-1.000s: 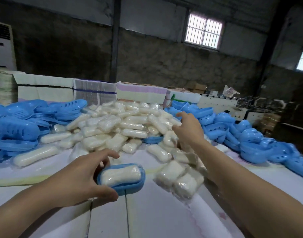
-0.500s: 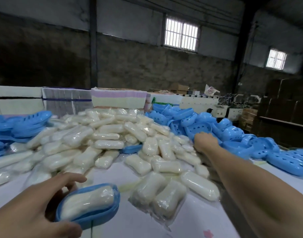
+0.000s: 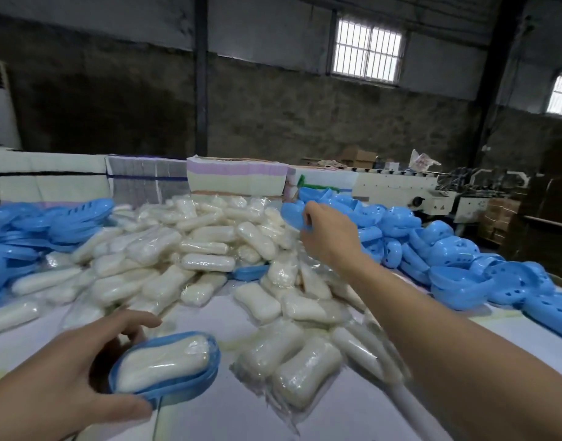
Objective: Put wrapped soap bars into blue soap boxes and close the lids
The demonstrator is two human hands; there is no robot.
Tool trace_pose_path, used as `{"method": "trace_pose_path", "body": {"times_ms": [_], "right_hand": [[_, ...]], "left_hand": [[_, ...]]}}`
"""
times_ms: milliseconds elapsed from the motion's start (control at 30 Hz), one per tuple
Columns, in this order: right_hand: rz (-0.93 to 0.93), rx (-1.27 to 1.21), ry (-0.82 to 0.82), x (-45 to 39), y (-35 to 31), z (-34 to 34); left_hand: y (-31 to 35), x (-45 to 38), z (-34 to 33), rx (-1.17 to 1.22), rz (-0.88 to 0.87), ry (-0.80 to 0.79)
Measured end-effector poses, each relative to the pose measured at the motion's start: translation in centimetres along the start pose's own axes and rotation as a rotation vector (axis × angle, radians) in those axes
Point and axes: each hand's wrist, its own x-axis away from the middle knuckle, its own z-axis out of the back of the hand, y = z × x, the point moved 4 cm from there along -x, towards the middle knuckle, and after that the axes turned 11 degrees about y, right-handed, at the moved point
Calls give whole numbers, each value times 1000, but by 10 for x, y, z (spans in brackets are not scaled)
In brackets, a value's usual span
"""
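Note:
My left hand (image 3: 66, 380) grips a blue soap box base (image 3: 177, 385) near the table's front; a wrapped white soap bar (image 3: 163, 361) lies in it, uncovered. My right hand (image 3: 329, 235) is stretched out to the back right and pinches a blue lid (image 3: 291, 213), lifted above the soap heap. A large pile of wrapped soap bars (image 3: 193, 249) fills the middle of the table.
Blue box parts lie heaped at the right (image 3: 448, 259) and stacked at the left (image 3: 44, 224). Stacks of flat cartons (image 3: 235, 178) line the table's far edge. A machine (image 3: 400, 189) and a brick wall stand behind. The white table top (image 3: 241, 418) shows in front.
My right hand drew a blue lid out of the right heap and raised it to the left. My left hand kept its hold on the filled base; the view swung back left.

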Motion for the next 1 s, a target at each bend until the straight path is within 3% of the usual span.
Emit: {"method": "trace_pose_path", "body": {"times_ms": [133,233,300,367,467,667,1000], "right_hand": [[114,-397,-160,8,-74,22],[27,-752,-585,21,-113,36],[15,-845,-901,37,-132,38],[57,-814,-1021,53,-147,36],[144,-698,-914,67,-164,30],[156,-724,-537,84,-170,23],[389,-638,-732,99,-161,29]], "left_hand": [[14,0,4,-47,-54,57],[20,0,6,-16,-33,24],[21,0,5,1,-33,24],[24,0,4,31,-32,19],[24,0,5,73,-39,20],[17,-3,3,133,-6,45],[14,-6,3,133,-40,30]]}}
